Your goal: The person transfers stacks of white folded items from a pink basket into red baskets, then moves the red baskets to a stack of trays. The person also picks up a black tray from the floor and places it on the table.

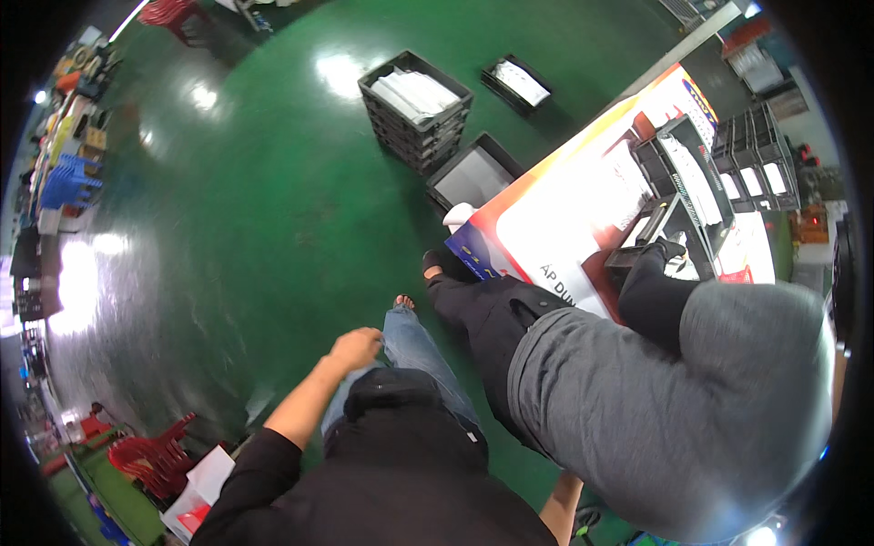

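My left hand point(355, 349) hangs in front of my left thigh, over the blue jeans point(414, 341). Its fingers are loosely curled, and nothing shows in them. Of my right arm, only a piece of bare forearm point(563, 510) shows at the lower edge. A co-worker's grey shirt hides the hand beyond it. The co-worker point(628, 391) stands close on my right, bent over a table point(555, 205) with a printed cover. A dark-gloved hand point(669, 249) of this person reaches among black trays point(683, 223) there.
Ahead, stacked dark crates point(414, 136) hold white packs. Beside them on the green floor sit an open crate point(478, 173) and a small tray point(516, 84). Red chairs point(150, 455) stand behind on the left, blue chairs point(71, 182) at the far left. More black crates point(756, 155) stand beyond the table.
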A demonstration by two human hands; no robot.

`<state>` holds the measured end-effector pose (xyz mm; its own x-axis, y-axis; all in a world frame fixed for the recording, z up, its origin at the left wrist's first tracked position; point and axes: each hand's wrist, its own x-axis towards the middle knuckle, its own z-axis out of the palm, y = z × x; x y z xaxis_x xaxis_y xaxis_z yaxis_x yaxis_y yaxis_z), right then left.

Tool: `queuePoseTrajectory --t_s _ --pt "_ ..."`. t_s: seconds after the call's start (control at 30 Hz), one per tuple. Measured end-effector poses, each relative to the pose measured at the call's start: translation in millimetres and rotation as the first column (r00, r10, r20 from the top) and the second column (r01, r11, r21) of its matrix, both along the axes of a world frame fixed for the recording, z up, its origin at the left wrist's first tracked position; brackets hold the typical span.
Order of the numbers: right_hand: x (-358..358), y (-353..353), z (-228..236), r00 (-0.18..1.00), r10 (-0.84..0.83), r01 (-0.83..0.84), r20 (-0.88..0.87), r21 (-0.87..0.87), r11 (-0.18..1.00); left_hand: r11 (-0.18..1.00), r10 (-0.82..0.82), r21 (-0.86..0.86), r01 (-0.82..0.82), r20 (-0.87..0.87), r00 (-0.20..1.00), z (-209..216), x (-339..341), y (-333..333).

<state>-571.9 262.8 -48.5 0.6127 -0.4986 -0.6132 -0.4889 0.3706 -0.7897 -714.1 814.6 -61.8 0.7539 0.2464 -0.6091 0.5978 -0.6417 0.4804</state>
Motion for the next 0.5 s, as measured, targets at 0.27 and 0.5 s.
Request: queuePoseTrajectory --t_s 0.27,0.5 --pt "-105.2 51.5 -25.5 0.936 -0.345 0.330 -0.063 -0.176 0.927 0.876 0.482 0.052 -0.479 -0.093 0.871 -34.7 -25.8 261.5" --pt "-97.3 399.3 -67.4 0.573 0.467 -0.301 -0.673 0.357 0.885 0.891 0.451 0.210 -0.402 -0.501 0.739 -84.1 -106.7 513.7"
